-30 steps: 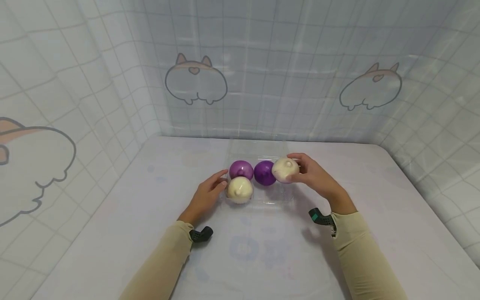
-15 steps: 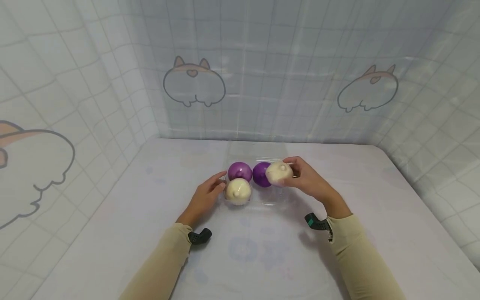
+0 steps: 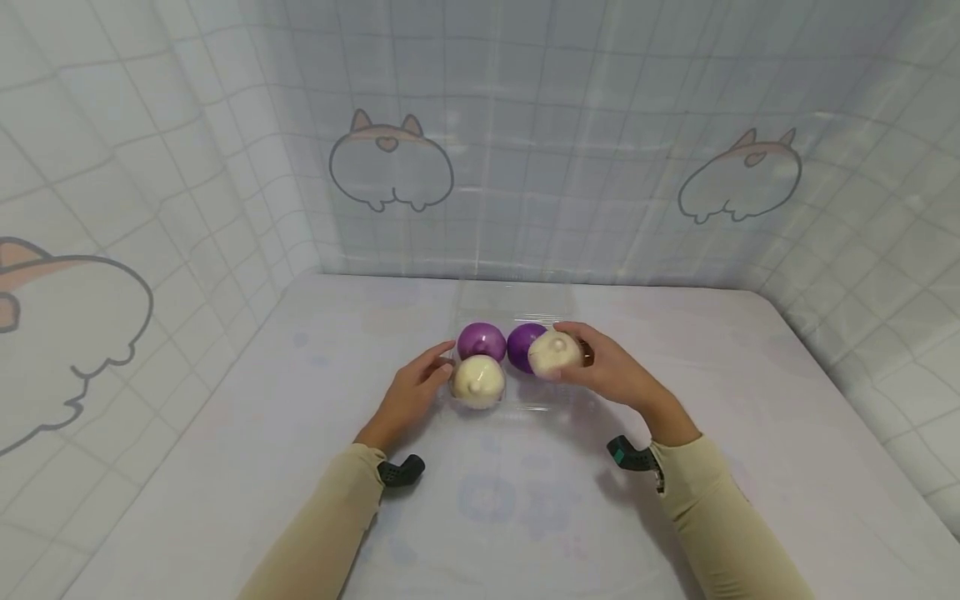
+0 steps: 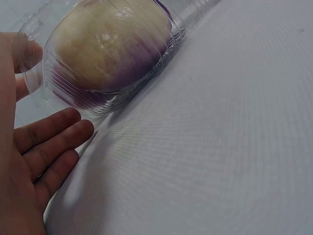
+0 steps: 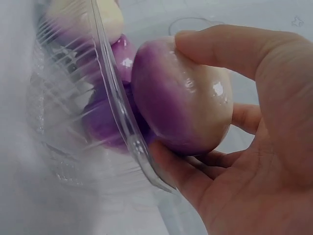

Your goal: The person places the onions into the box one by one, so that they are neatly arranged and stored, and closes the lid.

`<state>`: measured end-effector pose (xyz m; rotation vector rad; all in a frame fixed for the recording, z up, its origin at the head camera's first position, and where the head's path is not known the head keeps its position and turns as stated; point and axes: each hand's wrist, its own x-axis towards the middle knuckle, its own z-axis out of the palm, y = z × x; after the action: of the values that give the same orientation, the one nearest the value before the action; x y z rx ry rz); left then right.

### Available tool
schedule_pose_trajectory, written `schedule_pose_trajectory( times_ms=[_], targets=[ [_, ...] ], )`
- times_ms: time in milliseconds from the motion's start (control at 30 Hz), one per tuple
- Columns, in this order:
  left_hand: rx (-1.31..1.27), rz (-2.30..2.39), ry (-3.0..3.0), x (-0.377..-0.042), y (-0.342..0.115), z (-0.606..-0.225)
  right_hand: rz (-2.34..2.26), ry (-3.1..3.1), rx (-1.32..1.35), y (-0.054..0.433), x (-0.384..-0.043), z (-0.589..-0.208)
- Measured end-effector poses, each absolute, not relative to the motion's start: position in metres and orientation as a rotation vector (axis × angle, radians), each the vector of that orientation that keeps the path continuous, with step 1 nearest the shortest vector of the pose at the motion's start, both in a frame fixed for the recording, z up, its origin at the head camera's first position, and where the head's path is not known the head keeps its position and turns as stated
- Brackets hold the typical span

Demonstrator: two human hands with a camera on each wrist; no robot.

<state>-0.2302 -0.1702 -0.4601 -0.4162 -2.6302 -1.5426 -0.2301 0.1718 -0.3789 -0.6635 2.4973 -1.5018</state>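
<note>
In the head view, my right hand (image 3: 611, 367) holds a white-and-purple turnip (image 3: 553, 354) over the right part of a clear plastic box (image 3: 536, 407). The right wrist view shows thumb and fingers curled round this turnip (image 5: 183, 98), close at the box rim (image 5: 117, 105). Another turnip (image 3: 478, 382) sits in the box at front left. Behind it are a light purple round vegetable (image 3: 482, 342) and a darker purple one (image 3: 521, 343), partly hidden by the held turnip. My left hand (image 3: 408, 392) rests at the box's left side, its fingers (image 4: 58, 134) loosely extended by the ribbed wall.
The clear lid (image 3: 517, 296) stands open behind the box. A pale patterned cloth (image 3: 487, 517) covers the table. White grid-patterned curtains (image 3: 555, 150) with animal drawings stand at the back and on both sides.
My right hand has moved the held turnip left and slightly toward me, so it covers more of the dark purple vegetable. The left hand stays at the box.
</note>
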Motion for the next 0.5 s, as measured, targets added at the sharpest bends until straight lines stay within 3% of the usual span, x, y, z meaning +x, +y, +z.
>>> schedule_pose_trajectory(
  times_ms=[500],
  targets=[
    [-0.413,-1.563,-2.629,-0.2288,-0.1702,-0.4583,-1.405,2.540,-0.784,0.1642,-0.2269,-0.3795]
  ],
)
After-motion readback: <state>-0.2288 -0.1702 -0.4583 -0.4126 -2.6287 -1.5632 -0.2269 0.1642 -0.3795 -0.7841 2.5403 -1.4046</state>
